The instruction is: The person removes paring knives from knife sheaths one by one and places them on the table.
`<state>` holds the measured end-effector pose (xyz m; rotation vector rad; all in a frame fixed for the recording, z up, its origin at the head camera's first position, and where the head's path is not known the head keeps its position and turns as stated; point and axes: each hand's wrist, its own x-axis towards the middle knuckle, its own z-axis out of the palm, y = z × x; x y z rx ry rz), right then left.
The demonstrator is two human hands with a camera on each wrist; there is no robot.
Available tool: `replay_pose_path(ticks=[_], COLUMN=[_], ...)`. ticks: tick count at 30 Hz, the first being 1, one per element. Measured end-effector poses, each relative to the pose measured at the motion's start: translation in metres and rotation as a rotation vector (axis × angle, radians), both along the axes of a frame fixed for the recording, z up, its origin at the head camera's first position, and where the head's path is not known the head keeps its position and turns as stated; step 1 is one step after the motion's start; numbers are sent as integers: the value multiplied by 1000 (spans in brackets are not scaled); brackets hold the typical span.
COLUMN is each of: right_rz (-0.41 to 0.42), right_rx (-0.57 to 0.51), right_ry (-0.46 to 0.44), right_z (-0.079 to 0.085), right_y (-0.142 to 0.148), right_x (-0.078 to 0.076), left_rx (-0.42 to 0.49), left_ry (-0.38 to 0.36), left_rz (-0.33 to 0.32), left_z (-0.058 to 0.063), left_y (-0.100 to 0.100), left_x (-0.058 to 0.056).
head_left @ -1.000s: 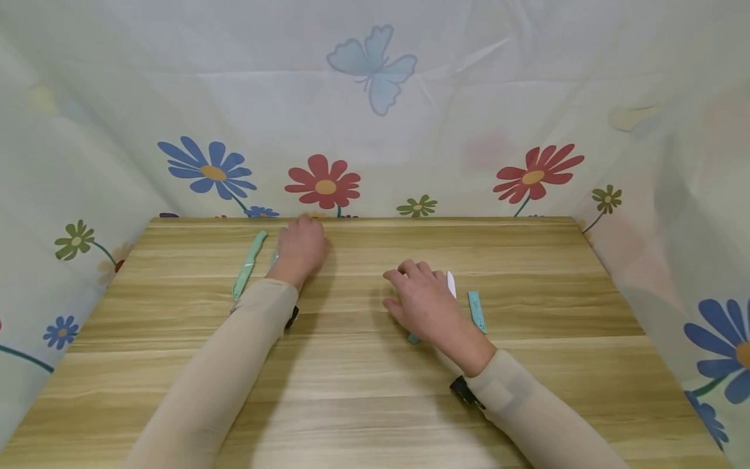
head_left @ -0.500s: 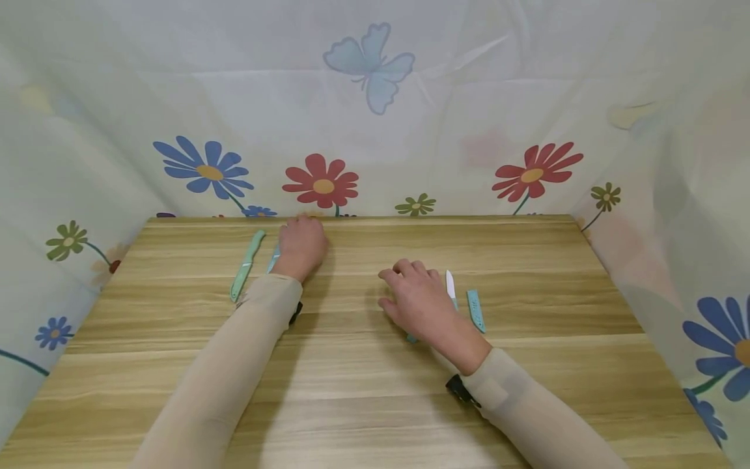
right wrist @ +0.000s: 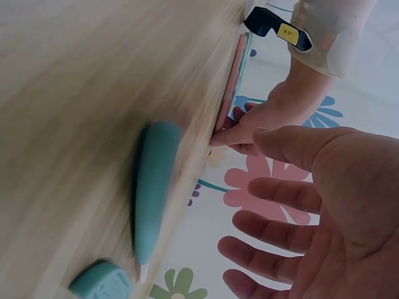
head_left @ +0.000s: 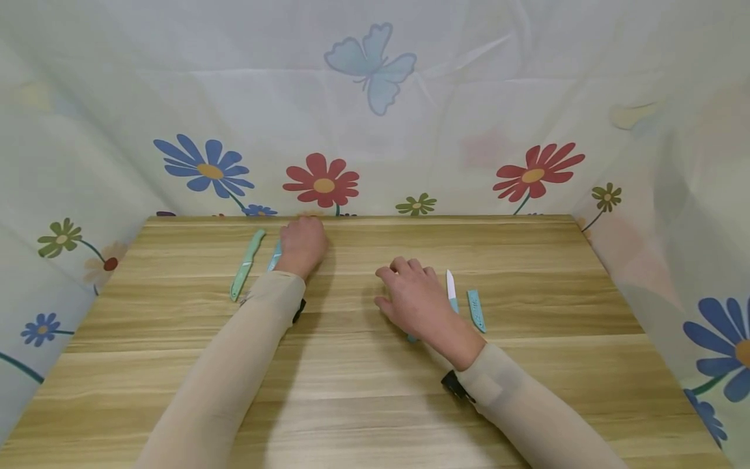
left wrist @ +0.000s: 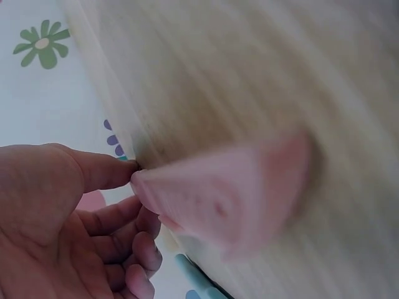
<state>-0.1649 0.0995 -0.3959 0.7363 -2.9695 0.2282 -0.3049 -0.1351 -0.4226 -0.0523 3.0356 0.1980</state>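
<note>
In the left wrist view, my left hand [left wrist: 68, 218] pinches the far end of a pink sheathed knife [left wrist: 212, 199], blurred, with a small hole near its close end. The hand [head_left: 305, 246] hides that knife in the head view. My right hand [head_left: 418, 303] hovers with spread, slightly bent fingers and holds nothing. Below it lies a paring knife with a teal handle [right wrist: 156, 193] and a white blade [head_left: 450, 283], partly covered by the hand in the head view. Its light blue sheath [head_left: 476, 311] lies just to the right.
A green sheathed knife [head_left: 248, 264] lies at the left on the wooden table [head_left: 351, 404]. Between it and my left hand is a light blue knife [head_left: 275, 256], partly hidden. A flowered cloth [head_left: 445, 130] hangs along the table's back edge.
My left hand has settled at the back of the table. The right hand has drifted slightly left, showing more of the white-bladed knife. The knives and sheath have stayed put.
</note>
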Motion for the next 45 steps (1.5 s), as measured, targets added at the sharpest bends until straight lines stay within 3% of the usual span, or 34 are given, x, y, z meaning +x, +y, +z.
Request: replay_pose_path(ticks=[6, 14, 23, 34, 45], right_rz=[-17, -37, -46, -23, -10], right_rx=[10, 23, 21, 62, 113], right_ry=[-50, -128, -185, -198, -176], right_z=[4, 6, 4, -2, -15], right_y=[-5, -11, -26, -48, -72], right_x=[-4, -10, -16, -20, -21], left_rx=[27, 89, 150, 170, 223], left_ry=[-9, -3, -45, -65, -52], left_rz=[44, 54, 88, 143, 170], left_z=[1, 3, 3, 2, 9], left_y=[1, 1, 2, 5, 10], left_x=[1, 4, 6, 6, 17])
